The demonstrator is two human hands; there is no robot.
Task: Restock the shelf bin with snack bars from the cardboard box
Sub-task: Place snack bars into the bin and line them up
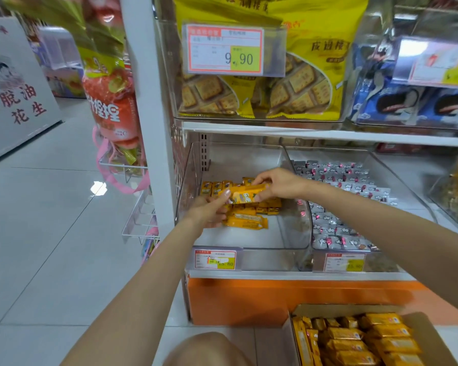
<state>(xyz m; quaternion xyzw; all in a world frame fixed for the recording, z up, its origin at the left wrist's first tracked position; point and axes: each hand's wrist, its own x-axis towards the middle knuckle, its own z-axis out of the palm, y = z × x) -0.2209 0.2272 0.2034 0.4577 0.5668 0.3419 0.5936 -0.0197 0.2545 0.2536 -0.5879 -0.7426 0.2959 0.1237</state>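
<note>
Head view: nearest, on the floor at lower right, an open brown cardboard box [432, 336] is packed with yellow foil-wrapped snack bars [354, 342]. Above it, both arms reach into the clear plastic shelf bin [262, 250]. The left hand [209, 211] and right hand [278, 184] hold one yellow snack bar [246, 194] between them, fingers curled around either end, just above the loose bars [246, 221] lying in the bin. Farther up, yellow biscuit bags [302, 88] fill the upper shelf.
</note>
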